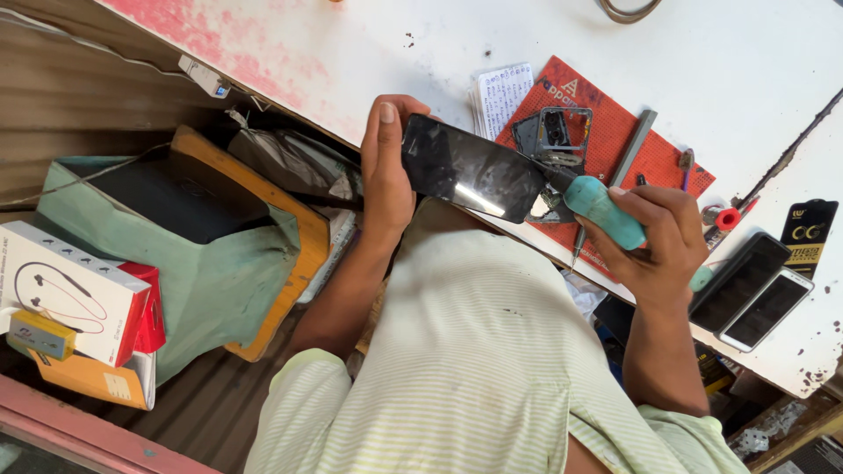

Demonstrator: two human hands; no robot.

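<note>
**Entry: phone bench, work in hand**

1. Left hand [386, 171]: fingers and thumb clamped on the short end of a black phone panel [470, 171]. The panel is held in the air just off the near-left edge of the red mat [650, 162], glossy face up, catching a streak of light.
2. Right hand [663, 241]: fist closed around a teal-handled screwdriver [604, 211]. It sits at the near edge of the red mat, its thin shaft pointing down and away from the panel. The handle's end is close to the panel's right end; whether they touch cannot be told.
3. On the red mat: 1 opened phone frame [562, 132] with inner parts exposed, and 1 grey metal bar [634, 145] lying diagonally.
4. Left of the red mat: a stack of handwritten paper slips [502, 95].
5. Right of the red mat: a red-capped tool [725, 218], then 2 dark-screened phones [757, 291] side by side, then a black packet [810, 230].
6. All of it rests on a white table [729, 61], stained pink far to the mat's left.

**State of work, judged:** the phone appears taken apart, with the panel separate from the frame. The screwdriver tip is on nothing at this moment. Panel and frame are not joined, so any fitting looks undone.
</note>
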